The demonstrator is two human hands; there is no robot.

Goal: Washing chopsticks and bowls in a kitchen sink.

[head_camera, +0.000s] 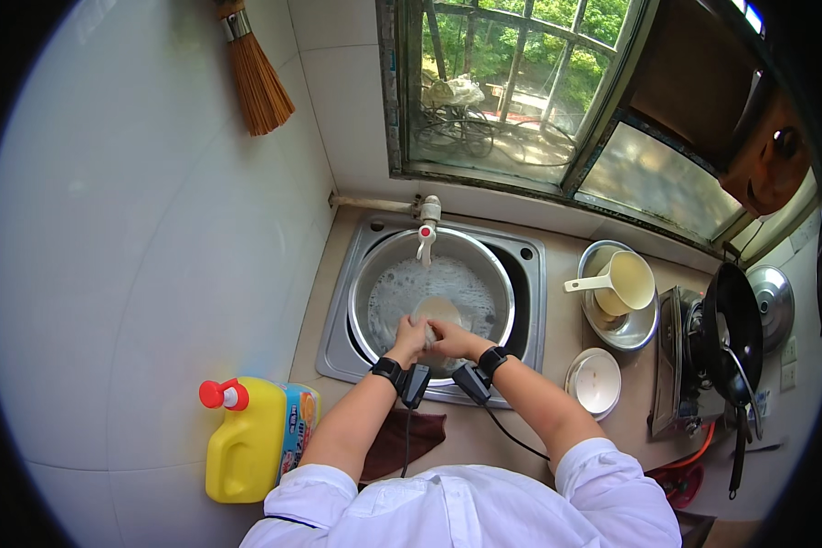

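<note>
A round metal basin (502,274) of sudsy water sits in the stainless steel sink (536,301). Over its near side, my left hand (409,338) and my right hand (452,339) meet at a pale round dish (438,309), probably a bowl, partly in the water. Both hands have their fingers on its near edge, where something pale, perhaps a cloth, shows between them; the fingertips are partly hidden. A white plastic faucet (426,236) hangs over the basin's far rim.
Right of the sink are a metal bowl (589,257) holding a cream dipper (633,281), stacked white bowls (597,385) and a gas stove (671,370) with a black wok (733,329). A yellow detergent jug (243,445) stands at left, near a dark red cloth (411,438).
</note>
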